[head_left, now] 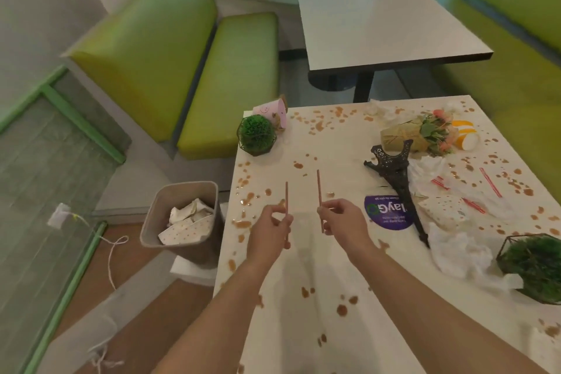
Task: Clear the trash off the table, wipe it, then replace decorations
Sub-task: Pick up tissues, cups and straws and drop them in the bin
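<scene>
Brown-spattered white counter (303,328), strewn with crumpled napkins (458,252) and a toppled tower model (397,173). Left hand (268,231) and right hand (343,222) each pinching an upright straw. Bin (182,215) beside, green benches (230,82) behind.

Two thin pinkish straws (319,200), perhaps paper, stand near-upright above the brown-spattered white table (303,258).
</scene>
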